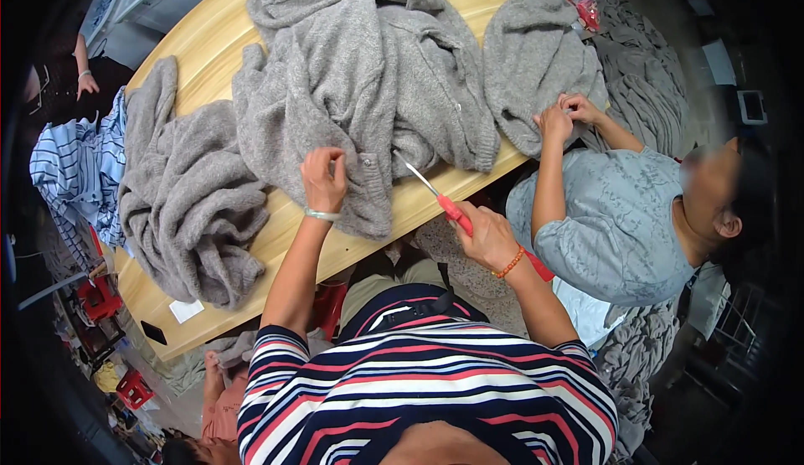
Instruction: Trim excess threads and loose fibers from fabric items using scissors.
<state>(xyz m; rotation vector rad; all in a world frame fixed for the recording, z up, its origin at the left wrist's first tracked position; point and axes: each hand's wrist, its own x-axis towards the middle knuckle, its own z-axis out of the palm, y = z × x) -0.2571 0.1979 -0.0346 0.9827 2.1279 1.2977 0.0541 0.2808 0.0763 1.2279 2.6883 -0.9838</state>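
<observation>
A grey knitted cardigan (368, 71) lies spread on the wooden table (209, 38). My left hand (325, 178) pinches its buttoned front edge near the table's near side. My right hand (484, 235) grips red-handled scissors (444, 201), their blades pointing up-left toward the cardigan's edge, a short gap from the cloth. A silver bangle sits on my left wrist and an orange bead bracelet on my right.
A second grey knit (188, 205) is heaped at the table's left. A third (532, 63) lies at the right, where a seated person in a grey-blue top (611, 230) works it with both hands (565, 113). More grey knitwear (645, 88) is piled behind. Another person (79, 80) stands far left.
</observation>
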